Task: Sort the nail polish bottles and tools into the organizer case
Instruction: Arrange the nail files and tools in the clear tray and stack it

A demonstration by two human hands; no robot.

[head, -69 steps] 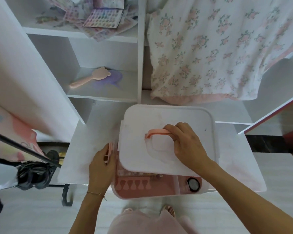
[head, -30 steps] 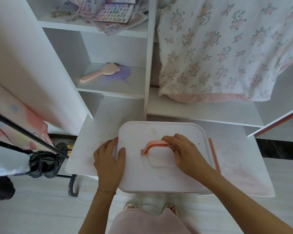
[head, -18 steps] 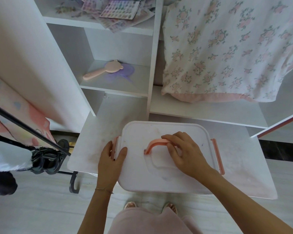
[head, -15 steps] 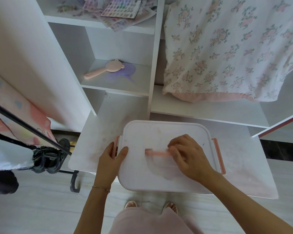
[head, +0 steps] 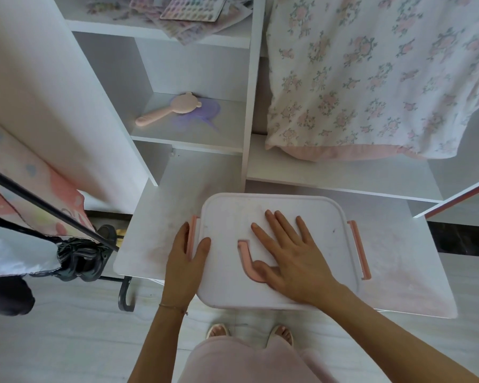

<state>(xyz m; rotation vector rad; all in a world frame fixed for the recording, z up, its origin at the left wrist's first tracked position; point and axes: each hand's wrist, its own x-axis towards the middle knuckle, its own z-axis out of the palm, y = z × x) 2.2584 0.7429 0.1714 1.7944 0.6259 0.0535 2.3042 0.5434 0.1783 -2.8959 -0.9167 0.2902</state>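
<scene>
The white organizer case (head: 227, 217) sits closed on the low white shelf board (head: 150, 233), its lid covering everything inside. A pink carry handle (head: 245, 261) lies flat on the lid. My right hand (head: 288, 252) rests flat on the lid with fingers spread, partly over the handle. My left hand (head: 186, 261) holds the case's left edge, thumb on the lid and fingers along the pink left latch (head: 192, 233). The pink right latch (head: 360, 250) is down against the side. No bottles or tools are visible.
A pink bear-shaped brush (head: 166, 111) lies on a purple cloth on a shelf behind. Sticker sheets (head: 188, 9) cover the top shelf. A floral cloth (head: 371, 78) hangs at the right. A black rack with a dark bundle (head: 80, 258) stands left.
The lid came down over the open case. My right hand let go of the pink handle, which folded flat, and now lies spread on the lid. My left hand moved onto the left latch.
</scene>
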